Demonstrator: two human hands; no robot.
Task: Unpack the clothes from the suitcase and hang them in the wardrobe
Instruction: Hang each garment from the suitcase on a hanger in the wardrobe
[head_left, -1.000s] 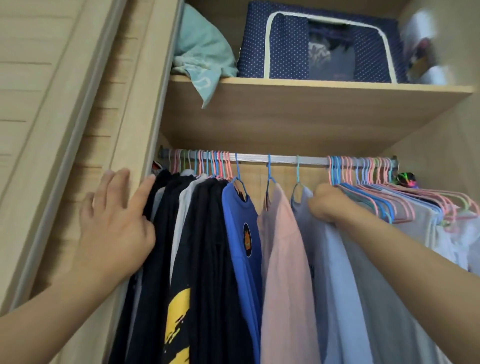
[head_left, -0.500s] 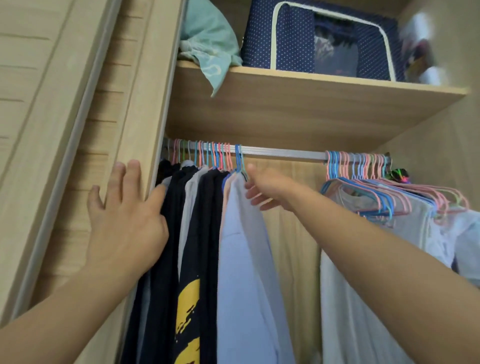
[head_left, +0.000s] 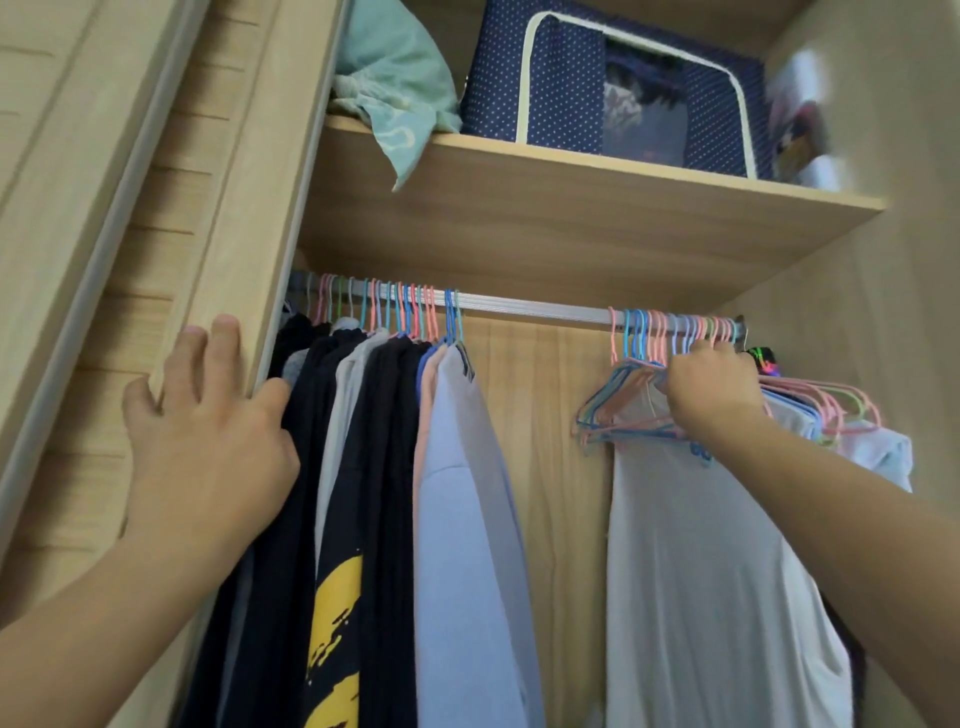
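The wardrobe's metal rail (head_left: 535, 306) runs under a wooden shelf (head_left: 571, 208). Dark, grey and light blue clothes (head_left: 457, 519) hang bunched at the rail's left end. A bare stretch of rail lies in the middle. At the right end hangs a cluster of pink and blue hangers (head_left: 623, 400) with a white shirt (head_left: 711, 571) below. My right hand (head_left: 711, 389) reaches into that cluster, its fingers curled among the hangers. My left hand (head_left: 208, 441) rests flat, fingers spread, on the edge of the wardrobe's side panel (head_left: 249, 208). The suitcase is out of view.
On the top shelf lie a teal cloth (head_left: 400, 88) and a navy dotted storage box (head_left: 613, 83), with blurred items (head_left: 800, 124) at the far right. A sliding door (head_left: 67, 208) stands to the left.
The spread-out shirts were pushed into the left bunch, baring the middle of the rail. My right hand then moved from there to the hangers at the right end. My left hand stayed.
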